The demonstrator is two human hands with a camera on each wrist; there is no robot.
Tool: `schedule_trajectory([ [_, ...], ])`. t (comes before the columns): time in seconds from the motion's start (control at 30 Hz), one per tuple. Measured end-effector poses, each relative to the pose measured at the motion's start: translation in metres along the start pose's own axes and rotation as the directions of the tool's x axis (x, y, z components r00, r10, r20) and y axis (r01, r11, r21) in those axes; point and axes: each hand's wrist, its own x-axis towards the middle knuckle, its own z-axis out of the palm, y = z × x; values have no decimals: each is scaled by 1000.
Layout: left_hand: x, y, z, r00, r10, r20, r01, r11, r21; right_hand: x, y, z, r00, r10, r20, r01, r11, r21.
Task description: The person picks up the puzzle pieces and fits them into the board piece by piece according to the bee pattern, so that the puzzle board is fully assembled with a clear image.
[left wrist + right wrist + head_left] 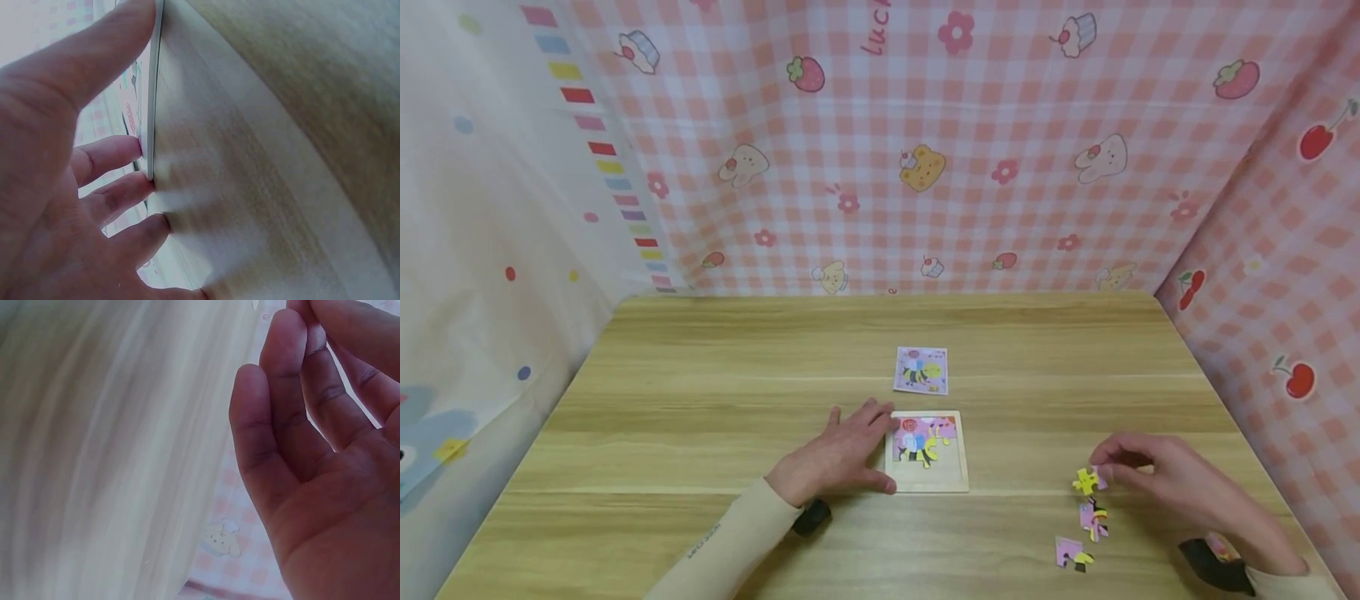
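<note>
A square wooden puzzle tray [951, 477] lies on the table with a partly assembled bee picture in its upper part. My left hand [842, 450] is spread along the tray's left side, thumb near the lower corner and fingertips by the upper one. In the left wrist view, the thumb and fingers meet the tray's edge [150, 112]. To the right, my right hand [1172, 475] pinches a yellow and pink puzzle piece [1086, 481] between thumb and forefinger. The right wrist view shows the other fingers [253, 419] loosely bent; the piece is mostly hidden there.
Loose puzzle pieces lie below the right hand: a pink and yellow group [1092, 518] and another piece [1070, 552] nearer the front. A printed bee picture card [921, 371] lies behind the tray. Patterned curtains [880, 167] border the wooden table [700, 400] at the back and sides.
</note>
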Motion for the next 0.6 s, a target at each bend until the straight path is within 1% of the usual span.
schedule_trajectory([
  [0.1, 0, -1, 1, 1000, 3, -2, -3, 1000, -5, 6, -6, 1, 1000, -4, 8, 4, 1000, 7],
  [0.33, -1, -1, 1, 1000, 9, -10, -9, 1000, -6, 19, -15, 5, 996, -87, 26, 86, 996, 32],
  [0.43, -2, -1, 1, 1000, 15, -15, -15, 1000, -3, 24, -20, 7, 995, -96, 29, 94, 994, 47],
  [0.6, -2, -1, 0, 1000, 24, -20, -24, 1000, -2, 31, -28, 10, 996, -85, 17, 84, 995, 46],
])
